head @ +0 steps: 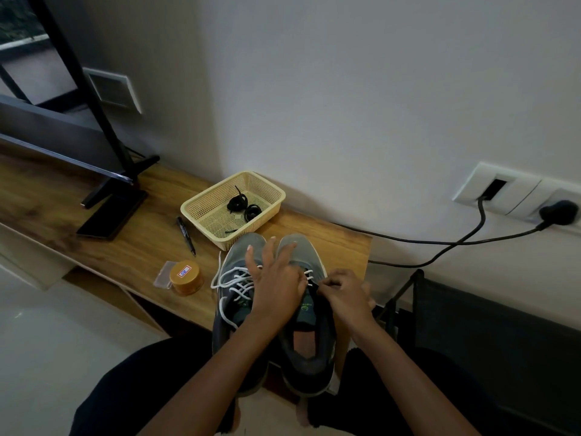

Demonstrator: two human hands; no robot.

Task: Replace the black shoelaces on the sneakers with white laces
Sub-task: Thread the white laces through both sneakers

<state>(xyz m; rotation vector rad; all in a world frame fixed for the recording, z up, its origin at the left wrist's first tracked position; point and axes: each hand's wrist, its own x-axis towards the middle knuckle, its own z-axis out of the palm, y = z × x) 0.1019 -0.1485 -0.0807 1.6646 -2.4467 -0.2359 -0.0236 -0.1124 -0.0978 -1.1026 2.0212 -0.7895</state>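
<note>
Black laces (239, 203) sit in the far basket (261, 223), left sneaker (234, 253) looks done; right hand (345, 294) pinches a white lace (309, 273) on the right sneaker (306, 250), left hand (276, 284) spread flat.

Home room: television (47, 99), wall sockets (515, 196).

My left sneaker (239, 247) and right sneaker (306, 250), both grey, sit side by side at the right end of the desk (141, 240), toes toward its far edge, heels hanging over the near edge. The left one carries a white lace (234, 280), loosely crisscrossed, ends trailing. A second white lace (309, 276) shows on the right one, pinched by my right fingers (328, 283). The black laces (243, 206) lie coiled in the basket (195, 204) by the far edge.
</note>
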